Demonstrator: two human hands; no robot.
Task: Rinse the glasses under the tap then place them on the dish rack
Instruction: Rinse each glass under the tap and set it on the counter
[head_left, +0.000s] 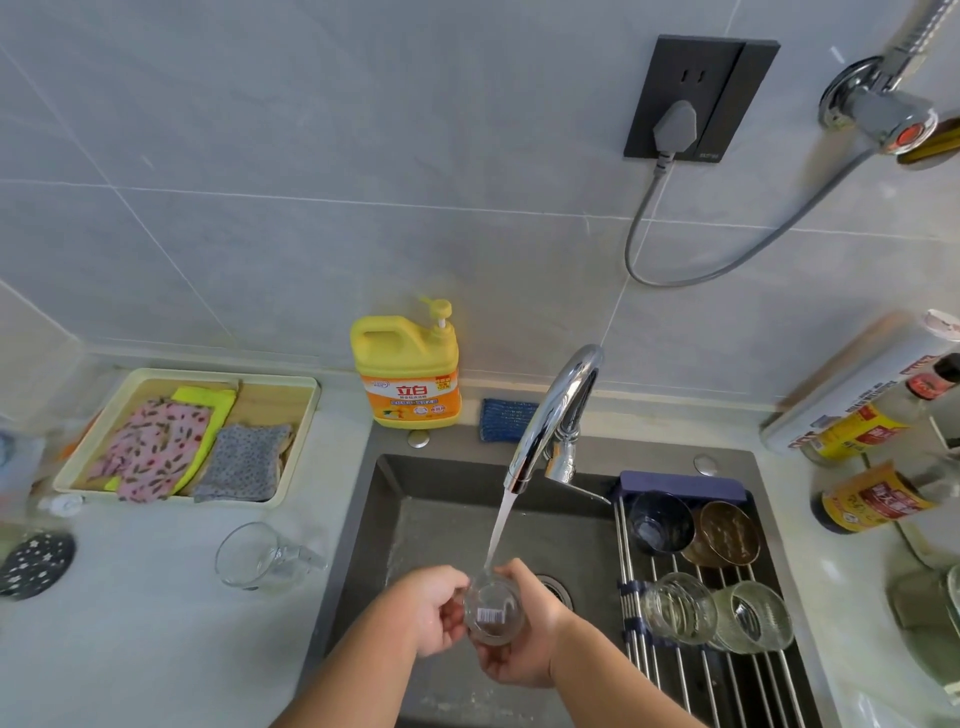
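Note:
A small clear glass (492, 613) with a barcode sticker on its base is held over the dark sink (447, 525), under water running from the chrome tap (553, 415). My left hand (434, 608) grips its left side and my right hand (524, 639) cups it from the right and below. The stream lands at the glass's upper edge. On the roll-up dish rack (675, 670) across the sink's right half lie two clear glasses (678, 608) (753, 616), a dark blue glass (660, 522) and a brown glass (724, 532). A clear glass mug (260, 556) stands on the counter to the left of the sink.
A yellow dish-soap bottle (408, 369) and a blue sponge (504, 421) stand behind the sink. A tray of cloths (187, 441) sits at the left, a dark coaster (34, 564) at the far left. Sauce bottles (872, 499) crowd the right counter.

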